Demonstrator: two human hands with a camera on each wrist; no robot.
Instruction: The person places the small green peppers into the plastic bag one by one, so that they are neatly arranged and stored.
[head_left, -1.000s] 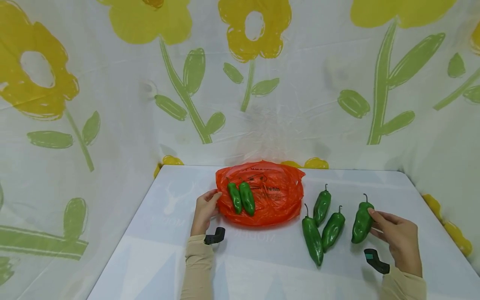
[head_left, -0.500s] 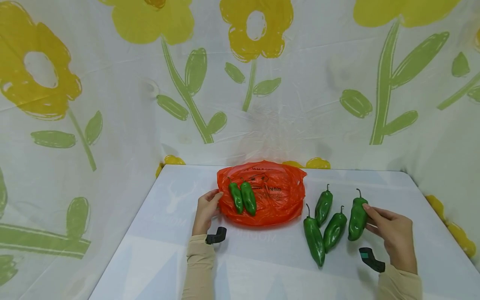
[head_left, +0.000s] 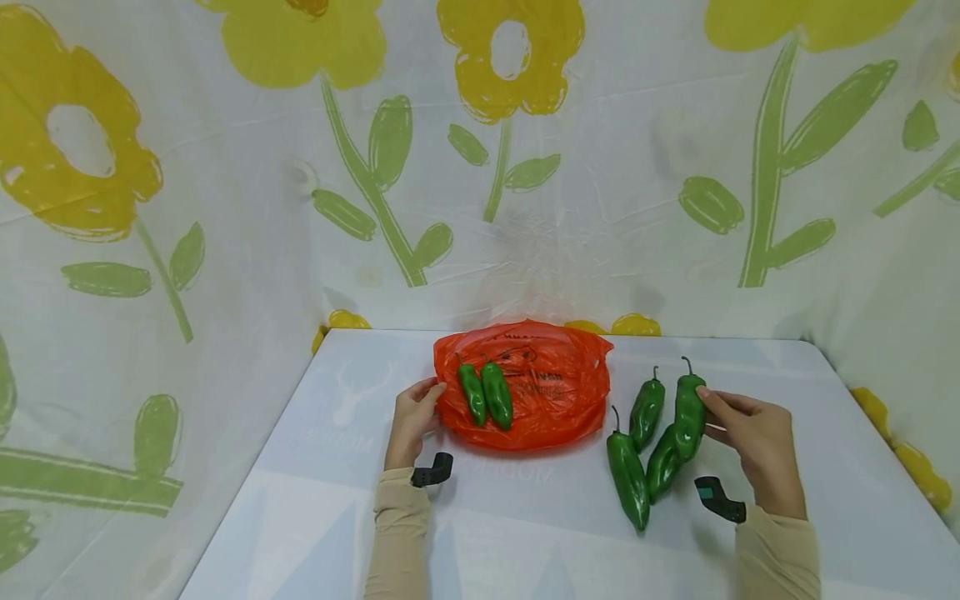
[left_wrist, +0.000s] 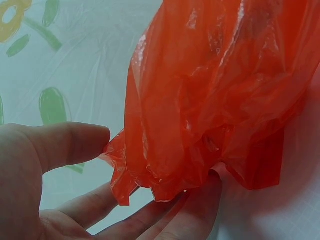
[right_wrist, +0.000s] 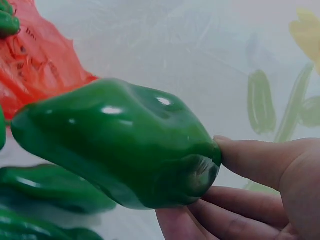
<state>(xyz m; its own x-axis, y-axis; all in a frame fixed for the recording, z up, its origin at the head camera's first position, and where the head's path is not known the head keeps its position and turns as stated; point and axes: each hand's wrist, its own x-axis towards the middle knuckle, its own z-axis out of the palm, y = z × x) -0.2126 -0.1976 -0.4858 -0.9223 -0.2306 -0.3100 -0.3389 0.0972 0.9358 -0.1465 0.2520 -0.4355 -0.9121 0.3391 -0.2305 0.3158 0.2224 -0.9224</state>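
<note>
My left hand (head_left: 410, 421) pinches the left edge of a red plastic bag (head_left: 562, 392); the left wrist view shows its thumb and fingers at the crumpled bag edge (left_wrist: 165, 150). Two green peppers (head_left: 496, 396) lie side by side on the bag's left part. On the right, my right hand (head_left: 753, 442) holds another green pepper (right_wrist: 125, 145) between thumb and fingers, stem up in the head view. This held pepper overlaps a lying pepper (head_left: 662, 471) behind it. Two more peppers rest close by, one farther back (head_left: 647, 412) and one in front (head_left: 627, 483).
The white table (head_left: 510, 517) carries faint printed patterns. A pale sheet (head_left: 615, 167) with yellow flowers and green leaves hangs behind the table and along its sides. Small black devices (head_left: 432, 471) sit at both wrists.
The right hand has moved left with its pepper, from the right of the loose peppers to over one of them. The left hand stays at the bag's edge.
</note>
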